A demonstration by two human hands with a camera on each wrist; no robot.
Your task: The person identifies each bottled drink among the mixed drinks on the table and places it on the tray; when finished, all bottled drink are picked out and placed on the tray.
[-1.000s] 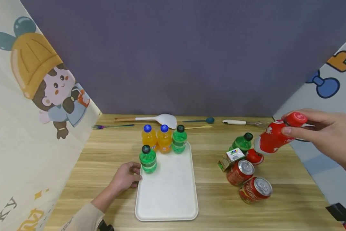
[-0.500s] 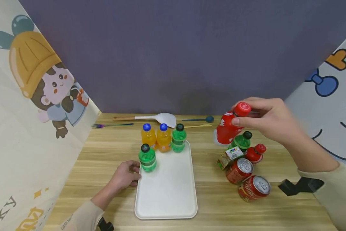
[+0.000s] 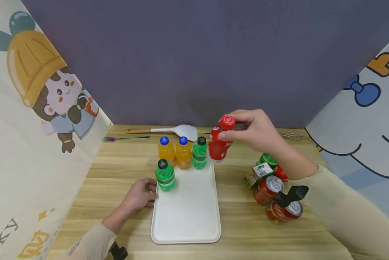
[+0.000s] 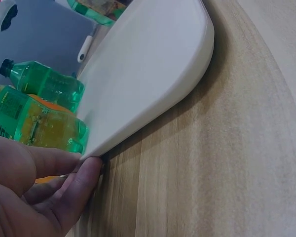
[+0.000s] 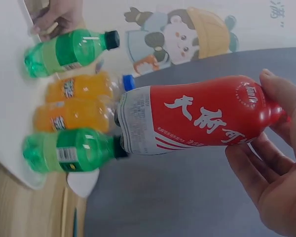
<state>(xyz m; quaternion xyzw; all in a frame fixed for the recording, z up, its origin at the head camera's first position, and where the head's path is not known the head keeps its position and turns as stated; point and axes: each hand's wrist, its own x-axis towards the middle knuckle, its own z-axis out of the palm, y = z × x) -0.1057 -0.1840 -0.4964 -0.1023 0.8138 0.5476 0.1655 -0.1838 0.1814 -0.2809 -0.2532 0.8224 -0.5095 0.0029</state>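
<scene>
Holding the Tianfu Cola bottle (image 3: pixel 218 147) by its neck, right grip (image 3: pixel 255 130) hangs near the far right corner of the white tray (image 3: pixel 187 216); left grip (image 3: pixel 140 195) pinches tray. Bottle probably weighty, slick, slightly squeezable; neck hold suits.

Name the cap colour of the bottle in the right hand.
Red cap, best seen from the head view.

The red bottle (image 5: pixel 202 116) looks like smooth, glossy plastic, the green bottles (image 3: pixel 164 178) and orange bottles (image 3: pixel 183 154) clear, shiny plastic, the tray (image 3: pixel 186 216) smooth, matt plastic. The worktop (image 3: pixel 116 159) shows wood grain. The cans (image 3: pixel 262 193) have bright metal lids (image 3: pixel 275 183); the carton (image 3: pixel 256 174) looks like paper card, the sleeves (image 3: pixel 337 206) matt cloth.
</scene>
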